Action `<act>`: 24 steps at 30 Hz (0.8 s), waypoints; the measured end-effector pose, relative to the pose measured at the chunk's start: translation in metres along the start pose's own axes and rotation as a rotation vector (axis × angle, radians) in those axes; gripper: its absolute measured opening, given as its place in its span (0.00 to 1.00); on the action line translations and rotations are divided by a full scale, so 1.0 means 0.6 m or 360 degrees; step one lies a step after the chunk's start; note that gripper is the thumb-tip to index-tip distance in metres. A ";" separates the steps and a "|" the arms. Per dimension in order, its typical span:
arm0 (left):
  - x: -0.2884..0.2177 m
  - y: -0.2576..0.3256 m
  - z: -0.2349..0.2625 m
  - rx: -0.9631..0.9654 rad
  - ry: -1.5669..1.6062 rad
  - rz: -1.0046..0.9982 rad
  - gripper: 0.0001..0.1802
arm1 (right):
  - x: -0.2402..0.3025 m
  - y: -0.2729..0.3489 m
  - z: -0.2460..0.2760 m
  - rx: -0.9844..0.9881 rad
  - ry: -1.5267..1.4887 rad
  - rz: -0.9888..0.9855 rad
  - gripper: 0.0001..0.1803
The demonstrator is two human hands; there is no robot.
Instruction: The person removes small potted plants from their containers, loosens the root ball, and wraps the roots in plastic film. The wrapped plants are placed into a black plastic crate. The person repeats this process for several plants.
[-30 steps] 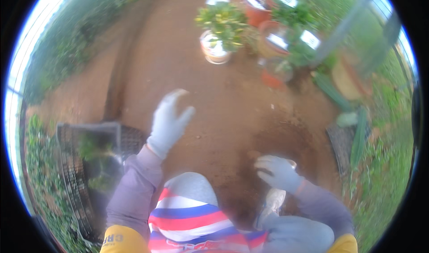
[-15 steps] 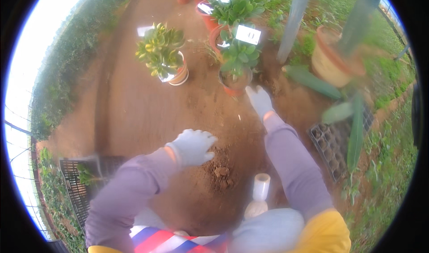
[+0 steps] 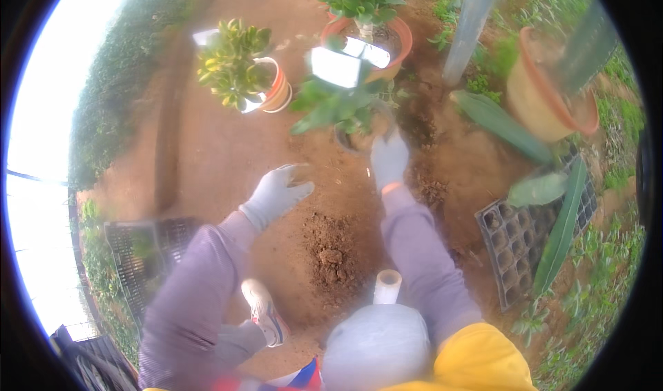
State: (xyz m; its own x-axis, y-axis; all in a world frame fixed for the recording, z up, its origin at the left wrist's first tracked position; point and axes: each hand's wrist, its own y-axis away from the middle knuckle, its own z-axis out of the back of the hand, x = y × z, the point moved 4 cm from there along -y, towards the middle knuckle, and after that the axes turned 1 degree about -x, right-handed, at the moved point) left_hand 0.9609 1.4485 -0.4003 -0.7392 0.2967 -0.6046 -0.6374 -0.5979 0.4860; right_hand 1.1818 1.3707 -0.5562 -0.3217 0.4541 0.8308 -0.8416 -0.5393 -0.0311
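Note:
My right hand [image 3: 390,158], in a pale grey glove, has its fingers closed at the right rim of a small plant pot [image 3: 343,140]. Green fleshy leaves of the potted succulent [image 3: 330,106] lean to the left and are blurred. A white card [image 3: 335,67] stands among them. My left hand [image 3: 277,196], gloved the same way, hovers over the soil with its fingers apart and curved, holding nothing. Below and between my hands lies a heap of loose dark soil [image 3: 330,256].
A yellow-green succulent [image 3: 233,63] in a banded pot stands left. Behind is a larger terracotta pot [image 3: 402,42]. Right are a metal post [image 3: 469,32], a cactus pot [image 3: 549,108] and a black seedling tray [image 3: 507,253]. A white roll [image 3: 387,287] stands by my knee; a black crate [image 3: 148,253] lies left.
My right hand has taken hold of the pot's rim, and the plant has tipped leftward. My left hand has moved forward and left. The view has shifted, showing my shoe.

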 end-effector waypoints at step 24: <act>0.087 0.213 -0.037 0.0625 -0.0873 -0.0649 0.14 | -0.050 0.030 0.061 0.0408 -0.0171 0.0078 0.23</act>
State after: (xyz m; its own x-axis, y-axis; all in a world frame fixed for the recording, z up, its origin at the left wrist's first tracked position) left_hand 0.8457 1.3712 -0.3840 -0.3670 0.8221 -0.4352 -0.8359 -0.0862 0.5420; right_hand 1.1923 1.3215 -0.5610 -0.3000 0.3524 0.8865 -0.6843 -0.7270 0.0574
